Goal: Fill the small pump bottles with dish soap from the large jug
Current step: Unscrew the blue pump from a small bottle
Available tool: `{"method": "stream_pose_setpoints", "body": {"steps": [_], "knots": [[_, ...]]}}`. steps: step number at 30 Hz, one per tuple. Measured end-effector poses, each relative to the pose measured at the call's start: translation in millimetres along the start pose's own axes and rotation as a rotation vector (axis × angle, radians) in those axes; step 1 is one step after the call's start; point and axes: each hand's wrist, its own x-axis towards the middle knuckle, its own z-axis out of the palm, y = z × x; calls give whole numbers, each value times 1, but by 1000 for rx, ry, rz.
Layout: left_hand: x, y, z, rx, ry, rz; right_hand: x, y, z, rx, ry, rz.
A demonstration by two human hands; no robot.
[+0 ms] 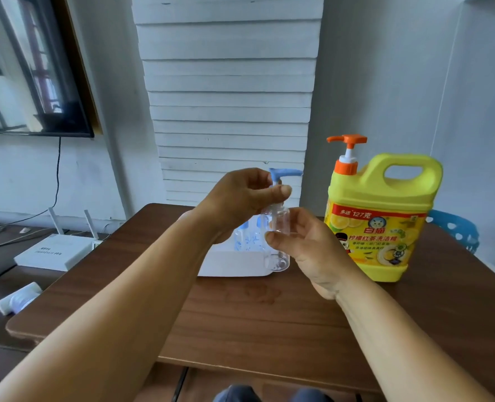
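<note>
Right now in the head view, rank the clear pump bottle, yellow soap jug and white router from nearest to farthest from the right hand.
1. Clear pump bottle: held in the right hand.
2. Yellow soap jug: just right of that hand, standing on the table.
3. White router: far left, off the table.

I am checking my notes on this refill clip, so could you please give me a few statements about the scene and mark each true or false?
1. The right hand holds the small clear plastic bottle by its body. True.
2. The left hand rests flat on the brown wooden table. False: it grips the bottle's blue pump top.
3. The large yellow jug with an orange pump stands upright on the table. True.
4. The clear bottle looks full of soap. False: it looks empty.
5. The jug stands left of the white tray. False: it stands to the right.
</note>
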Motion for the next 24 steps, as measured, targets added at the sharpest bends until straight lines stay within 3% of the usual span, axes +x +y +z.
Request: {"method": "stream_pose_setpoints", "body": {"steps": [6, 10, 17, 20, 24], "knots": [[9, 35, -1, -196, 256, 272, -2, 13, -6, -123, 29, 79], [4, 47, -2, 16, 165, 410, 2, 21, -9, -115, 184, 113], [-20, -36, -10, 892, -123, 82, 1, 23, -13, -148, 353, 98], [-32, -60, -9, 1032, -193, -37, 1, 24, -12, -145, 369, 106], [-38, -67, 2, 1185, -230, -43, 1, 25, -5, -139, 343, 89]]}}
